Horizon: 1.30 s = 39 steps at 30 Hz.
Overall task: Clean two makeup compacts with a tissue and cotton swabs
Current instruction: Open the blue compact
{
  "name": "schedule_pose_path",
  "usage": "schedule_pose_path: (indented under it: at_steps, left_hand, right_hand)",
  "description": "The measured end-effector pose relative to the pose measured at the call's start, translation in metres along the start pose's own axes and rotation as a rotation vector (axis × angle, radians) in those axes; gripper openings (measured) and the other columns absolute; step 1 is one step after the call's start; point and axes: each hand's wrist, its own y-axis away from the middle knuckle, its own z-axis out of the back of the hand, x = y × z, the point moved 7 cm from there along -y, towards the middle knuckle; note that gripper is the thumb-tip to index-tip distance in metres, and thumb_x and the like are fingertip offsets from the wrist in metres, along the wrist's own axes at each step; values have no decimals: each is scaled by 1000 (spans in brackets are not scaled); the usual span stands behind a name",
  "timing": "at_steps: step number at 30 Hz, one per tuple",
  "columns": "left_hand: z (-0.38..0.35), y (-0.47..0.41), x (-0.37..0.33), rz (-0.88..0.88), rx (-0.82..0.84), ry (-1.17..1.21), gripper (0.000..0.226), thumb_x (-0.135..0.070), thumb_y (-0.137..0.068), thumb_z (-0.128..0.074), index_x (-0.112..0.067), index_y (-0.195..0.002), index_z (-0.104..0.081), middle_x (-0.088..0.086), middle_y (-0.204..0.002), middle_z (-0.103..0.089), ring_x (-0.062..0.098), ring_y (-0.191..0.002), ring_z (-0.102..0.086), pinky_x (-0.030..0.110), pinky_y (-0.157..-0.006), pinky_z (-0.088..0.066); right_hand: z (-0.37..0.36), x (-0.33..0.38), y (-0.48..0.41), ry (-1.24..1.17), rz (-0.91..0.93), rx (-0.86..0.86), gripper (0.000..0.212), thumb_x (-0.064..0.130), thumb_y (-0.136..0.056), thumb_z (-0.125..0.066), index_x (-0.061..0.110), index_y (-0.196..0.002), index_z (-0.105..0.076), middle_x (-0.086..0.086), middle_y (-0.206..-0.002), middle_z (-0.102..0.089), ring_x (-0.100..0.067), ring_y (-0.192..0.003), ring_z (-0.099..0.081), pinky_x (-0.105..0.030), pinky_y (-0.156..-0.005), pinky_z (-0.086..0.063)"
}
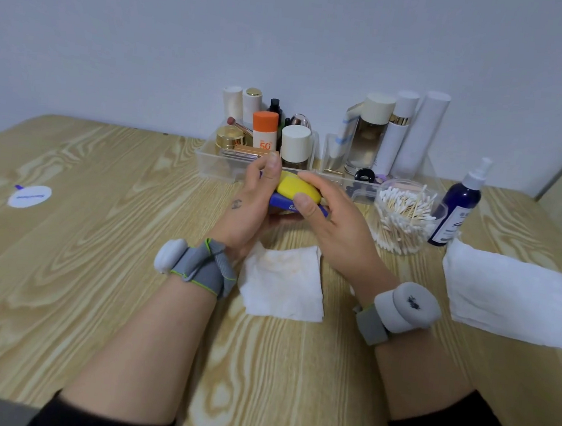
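Where both hands meet: yellow-and-blue compact (298, 188).
Left hand (251, 206): fingers curled around compact.
Right hand (332, 217): fingers gripping compact.
Tissue (283, 281): on bench (96, 263), 6 o'clock of compact.

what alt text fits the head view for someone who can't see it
A person's left hand and right hand hold a yellow and blue compact above a wooden table, just beyond a stained tissue. To the right are a jar of cotton swabs, a blue spray bottle and clean tissues; a clear organiser of cosmetics stands behind.
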Motion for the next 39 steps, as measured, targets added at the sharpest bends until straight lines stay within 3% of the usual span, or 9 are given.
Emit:
schedule_pose_path:
  at_steps: [2, 6, 9, 17, 22, 27, 31, 34, 39]
  left_hand:
    - [1, 0, -1, -10, 2, -11, 57, -56, -95, -45, -24, -141, -36, 16, -133, -56, 29, -111, -66, 48, -86, -56]
    - [2, -1, 2, -29, 3, -215, 89, -80, -75, -54, -42, -149, -24, -1, -134, -57, 17, -121, -60, 49, -103, -46]
    - [-5, -1, 2, -43, 47, -221, 87, -67, -83, -55, -33, -154, -17, -14, -123, -58, 7, -113, -63, 40, -102, -49]
    - [-4, -2, 7, 42, 38, 40, 50, -11, -84, -68, -8, -130, -48, 13, -112, -64, 20, -95, -67, 32, -84, -57]
    - [7, -8, 9, 36, -81, 96, 44, -21, -93, -63, 1, -129, -51, 26, -125, -62, 31, -107, -65, 44, -94, -53]
    - [5, -7, 5, 35, -76, 167, 53, -39, -98, -53, 3, -130, -55, 27, -126, -62, 43, -119, -58, 55, -102, -46]
    - [6, -6, 7, 100, -72, 229, 55, -48, -102, -39, -5, -129, -60, 19, -121, -67, 36, -111, -65, 55, -98, -49]
    - [3, -5, 6, 127, -47, 332, 55, -47, -103, -31, -8, -129, -60, 12, -115, -71, 26, -99, -71, 41, -84, -59]
    - [6, -6, 9, 151, -101, 380, 53, -41, -105, -33, -6, -140, -50, 14, -137, -58, 30, -122, -59, 43, -100, -50]
  right_hand:
    - [0, 1, 0, -21, 1, -10, 44, 54, -93, -46, 32, -132, -50, 12, -131, -52, -2, -120, -47, -26, -100, -41]
    - [7, -2, 0, -160, -76, -74, 46, 59, -94, -39, 32, -130, -51, 8, -123, -59, -6, -110, -58, -37, -92, -51]
    - [14, -4, 1, -212, -126, -145, 49, 62, -89, -40, 31, -125, -53, 10, -115, -62, -3, -103, -61, -36, -90, -53]
    - [11, -6, 2, -208, -156, -165, 62, 67, -82, -48, 27, -128, -43, 12, -120, -59, -5, -112, -56, -33, -95, -48]
    - [0, -5, 1, -131, -130, -59, 89, 63, -75, -67, 32, -146, -24, 14, -140, -45, 2, -125, -44, -37, -102, -46]
    - [-4, -4, 0, -75, -93, -41, 96, 45, -75, -78, 31, -149, -19, 12, -143, -38, 1, -127, -41, -38, -106, -42]
    - [-7, -4, 0, -1, -73, -13, 92, 41, -76, -78, 33, -148, -22, 9, -145, -33, -4, -131, -39, -39, -106, -41]
    - [-5, -2, 0, 50, -36, -18, 83, 38, -77, -77, 34, -145, -30, 10, -144, -32, -5, -130, -39, -36, -107, -40]
    - [-3, 4, 1, 142, 39, -30, 49, 32, -80, -75, 29, -126, -57, 10, -133, -37, -6, -123, -40, -29, -107, -36]
